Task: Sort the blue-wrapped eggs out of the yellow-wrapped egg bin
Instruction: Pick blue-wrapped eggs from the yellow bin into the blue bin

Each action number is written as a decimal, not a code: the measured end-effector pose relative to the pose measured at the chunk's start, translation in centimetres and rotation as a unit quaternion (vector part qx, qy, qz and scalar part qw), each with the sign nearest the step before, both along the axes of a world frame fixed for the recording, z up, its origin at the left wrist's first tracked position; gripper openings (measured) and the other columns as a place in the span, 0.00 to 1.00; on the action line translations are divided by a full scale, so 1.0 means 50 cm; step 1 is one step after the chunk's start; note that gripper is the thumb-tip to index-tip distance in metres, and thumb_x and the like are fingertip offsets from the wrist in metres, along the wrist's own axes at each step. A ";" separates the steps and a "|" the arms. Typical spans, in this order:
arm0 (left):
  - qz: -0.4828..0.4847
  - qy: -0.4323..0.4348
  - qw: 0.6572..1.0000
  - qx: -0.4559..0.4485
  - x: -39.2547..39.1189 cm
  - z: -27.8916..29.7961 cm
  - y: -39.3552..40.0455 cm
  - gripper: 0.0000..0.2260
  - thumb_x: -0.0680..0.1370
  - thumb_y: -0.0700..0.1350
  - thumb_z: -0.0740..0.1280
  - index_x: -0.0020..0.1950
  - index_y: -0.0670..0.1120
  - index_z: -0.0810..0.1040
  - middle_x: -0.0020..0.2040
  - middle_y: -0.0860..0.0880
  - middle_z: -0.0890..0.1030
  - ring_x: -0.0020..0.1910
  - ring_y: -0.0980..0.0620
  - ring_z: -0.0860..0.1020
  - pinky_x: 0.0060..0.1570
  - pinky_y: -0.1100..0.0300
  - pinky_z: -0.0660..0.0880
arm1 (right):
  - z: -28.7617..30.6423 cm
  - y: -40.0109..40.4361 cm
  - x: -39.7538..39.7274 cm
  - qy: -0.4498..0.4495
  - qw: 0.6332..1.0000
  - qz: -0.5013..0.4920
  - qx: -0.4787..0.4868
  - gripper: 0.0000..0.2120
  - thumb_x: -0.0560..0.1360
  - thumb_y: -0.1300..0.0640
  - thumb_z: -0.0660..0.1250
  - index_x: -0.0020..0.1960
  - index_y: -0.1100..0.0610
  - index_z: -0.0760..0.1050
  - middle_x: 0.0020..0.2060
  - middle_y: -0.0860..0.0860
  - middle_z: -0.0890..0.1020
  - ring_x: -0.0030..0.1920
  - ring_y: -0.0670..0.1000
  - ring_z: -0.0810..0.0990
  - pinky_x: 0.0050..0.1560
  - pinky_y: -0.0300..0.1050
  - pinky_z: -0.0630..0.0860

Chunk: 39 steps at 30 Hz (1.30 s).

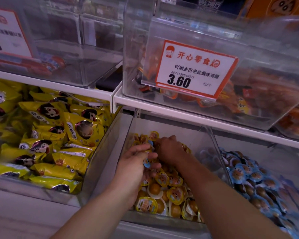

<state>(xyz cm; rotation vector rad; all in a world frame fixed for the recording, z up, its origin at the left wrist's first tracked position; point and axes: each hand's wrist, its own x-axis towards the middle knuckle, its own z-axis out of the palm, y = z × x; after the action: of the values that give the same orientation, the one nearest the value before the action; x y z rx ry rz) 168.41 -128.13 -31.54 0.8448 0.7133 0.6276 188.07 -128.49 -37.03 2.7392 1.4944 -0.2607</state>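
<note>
Partly buried in the clear yellow-wrapped egg bin (128, 135), the right hand (169, 149) hides its fingers, grip unreadable, while the left hand (136, 159) pinches a blue-wrapped egg (146, 163) over the heap, under a white shelf (197, 114) with a price card (195, 69).

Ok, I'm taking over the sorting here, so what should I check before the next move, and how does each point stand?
1. Left hand holds a blue-wrapped egg: ok.
2. Right hand has a firm hold on something: cannot tell, its fingers are buried in the pile.
3. Yellow-egg bin free of blue ones: not ok, another blue edge shows between the hands.
4. Blue-egg bin on the right has room: ok.
5. Way over the divider is clear: not ok, the right forearm crosses it.
</note>
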 end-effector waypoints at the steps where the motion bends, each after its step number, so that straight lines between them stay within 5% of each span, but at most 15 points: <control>1: -0.002 0.001 1.000 0.002 0.000 0.000 0.000 0.11 0.81 0.35 0.60 0.56 0.43 0.81 0.44 0.41 0.86 0.33 0.45 0.83 0.25 0.60 0.75 | -0.002 0.003 0.006 0.012 1.000 0.006 -0.006 0.18 0.77 0.48 0.61 0.65 0.52 0.72 0.58 0.57 0.78 0.64 0.62 0.68 0.58 0.56 0.70; 6: -0.010 0.008 1.000 0.013 0.001 0.001 0.001 0.11 0.81 0.34 0.60 0.57 0.42 0.80 0.46 0.40 0.85 0.33 0.46 0.83 0.24 0.60 0.74 | -0.007 -0.006 0.016 0.063 0.996 0.054 -0.036 0.32 0.75 0.49 0.65 0.76 0.37 0.58 0.66 0.54 0.76 0.66 0.62 0.68 0.63 0.59 0.68; 13: -0.019 0.017 0.999 0.025 -0.003 0.009 0.000 0.11 0.81 0.35 0.60 0.56 0.43 0.80 0.49 0.39 0.85 0.34 0.46 0.82 0.25 0.61 0.74 | 0.002 0.007 0.006 -0.048 0.991 0.117 -0.032 0.16 0.77 0.52 0.66 0.64 0.46 0.75 0.57 0.54 0.75 0.58 0.58 0.77 0.52 0.51 0.69; 15: -0.018 0.020 0.999 0.028 -0.004 0.009 0.000 0.11 0.81 0.34 0.60 0.56 0.43 0.80 0.49 0.38 0.84 0.34 0.46 0.82 0.25 0.60 0.74 | -0.001 0.002 0.006 -0.044 0.994 0.099 -0.019 0.14 0.76 0.52 0.65 0.62 0.48 0.76 0.56 0.54 0.79 0.57 0.58 0.79 0.47 0.47 0.69; 22: -0.019 0.020 0.999 0.027 -0.002 0.012 -0.002 0.11 0.81 0.34 0.59 0.55 0.43 0.80 0.48 0.39 0.84 0.33 0.46 0.82 0.25 0.60 0.74 | 0.017 -0.033 0.008 -0.024 0.999 0.041 0.010 0.16 0.78 0.45 0.60 0.59 0.53 0.78 0.56 0.55 0.82 0.58 0.59 0.79 0.58 0.54 0.75; 26: -0.018 0.020 0.999 0.026 -0.007 0.015 -0.005 0.11 0.81 0.34 0.59 0.55 0.42 0.80 0.48 0.39 0.84 0.33 0.47 0.82 0.25 0.61 0.74 | 0.021 -0.046 0.011 0.077 0.990 0.005 0.117 0.11 0.78 0.48 0.65 0.45 0.56 0.77 0.47 0.57 0.83 0.51 0.59 0.81 0.49 0.49 0.77; 29: -0.019 0.025 0.999 0.032 -0.010 0.018 -0.007 0.11 0.81 0.34 0.59 0.56 0.42 0.80 0.49 0.39 0.84 0.34 0.47 0.82 0.26 0.61 0.74 | 0.026 -0.046 0.023 0.079 0.984 -0.033 0.153 0.06 0.77 0.56 0.66 0.49 0.57 0.79 0.50 0.58 0.83 0.54 0.59 0.81 0.51 0.48 0.77; 39: -0.010 0.036 0.999 0.034 -0.004 0.013 -0.002 0.11 0.82 0.35 0.59 0.56 0.43 0.80 0.49 0.40 0.84 0.33 0.48 0.83 0.26 0.61 0.75 | 0.022 0.005 0.003 0.029 0.997 0.049 -0.052 0.16 0.75 0.51 0.64 0.61 0.52 0.78 0.56 0.56 0.81 0.56 0.58 0.81 0.55 0.53 0.79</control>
<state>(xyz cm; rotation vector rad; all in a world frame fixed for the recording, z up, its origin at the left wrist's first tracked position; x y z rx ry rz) 168.22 -128.21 -30.87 0.9412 0.7501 0.6085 188.21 -128.23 -35.95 2.5922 1.5758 -0.4079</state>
